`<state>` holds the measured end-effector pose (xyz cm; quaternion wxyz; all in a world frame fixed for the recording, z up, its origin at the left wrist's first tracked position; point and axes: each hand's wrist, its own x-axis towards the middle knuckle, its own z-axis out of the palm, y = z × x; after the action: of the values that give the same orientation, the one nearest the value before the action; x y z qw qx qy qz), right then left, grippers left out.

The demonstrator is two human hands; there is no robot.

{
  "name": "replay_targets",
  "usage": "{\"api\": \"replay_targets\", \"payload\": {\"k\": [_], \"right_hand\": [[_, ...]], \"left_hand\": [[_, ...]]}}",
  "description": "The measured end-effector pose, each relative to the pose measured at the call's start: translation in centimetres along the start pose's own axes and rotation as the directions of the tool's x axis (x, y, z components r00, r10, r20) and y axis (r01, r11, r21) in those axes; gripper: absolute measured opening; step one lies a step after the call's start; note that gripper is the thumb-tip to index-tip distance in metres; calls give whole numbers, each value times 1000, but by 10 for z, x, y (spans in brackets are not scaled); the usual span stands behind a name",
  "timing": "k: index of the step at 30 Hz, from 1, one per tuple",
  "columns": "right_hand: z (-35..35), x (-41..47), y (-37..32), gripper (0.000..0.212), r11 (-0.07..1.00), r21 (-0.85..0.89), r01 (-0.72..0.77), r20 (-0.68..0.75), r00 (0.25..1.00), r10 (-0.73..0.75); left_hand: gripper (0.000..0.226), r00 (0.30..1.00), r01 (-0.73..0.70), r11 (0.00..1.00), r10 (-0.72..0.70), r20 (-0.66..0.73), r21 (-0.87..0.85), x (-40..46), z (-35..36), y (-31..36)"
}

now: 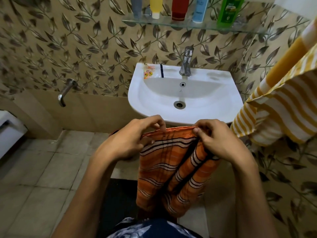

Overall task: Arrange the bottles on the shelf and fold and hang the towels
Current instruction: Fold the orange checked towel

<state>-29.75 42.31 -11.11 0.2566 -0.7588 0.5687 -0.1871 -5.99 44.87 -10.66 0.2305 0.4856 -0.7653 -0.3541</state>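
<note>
An orange towel [169,172] with white and black stripes hangs folded in front of me, below the sink's front edge. My left hand [130,140] pinches its top left corner and my right hand [217,143] grips its top right corner. A yellow and white striped towel [281,103] hangs at the right wall. On the glass shelf [188,25] above stand several bottles: a grey one [136,6], a yellow one [156,6], a red one [180,8], a light blue one [200,10] and a green one [229,11].
A white sink [185,95] with a chrome tap [187,60] is fixed to the leaf-patterned wall. A small sachet [147,73] and a thin dark item lie on its back rim. A wall spout [66,91] sticks out at the left. A white fixture [8,131] sits at the far left.
</note>
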Motion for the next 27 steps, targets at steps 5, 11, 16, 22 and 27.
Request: {"api": "replay_targets", "payload": {"k": [5,11,16,22,27], "right_hand": [[6,0,0,14,1000,12,-12,-6,1000,12],[22,3,-1,14,999,33,8,5,1000,-8],[42,7,-3,25,921,383,-67,-326,923,202],[63,6,-15,18,582,759,-291,45,915,400],[65,-3,-14,53,604,735,-308,184,948,259]], "left_hand": [[51,963,56,997,-68,260,53,-5,4,7],[74,851,283,958,-275,448,50,-2,18,-3],[56,855,517,693,-386,347,-502,2,33,-3],[25,827,509,367,-460,323,-779,13,52,2],[19,779,526,299,-546,309,-797,14,50,5]]}}
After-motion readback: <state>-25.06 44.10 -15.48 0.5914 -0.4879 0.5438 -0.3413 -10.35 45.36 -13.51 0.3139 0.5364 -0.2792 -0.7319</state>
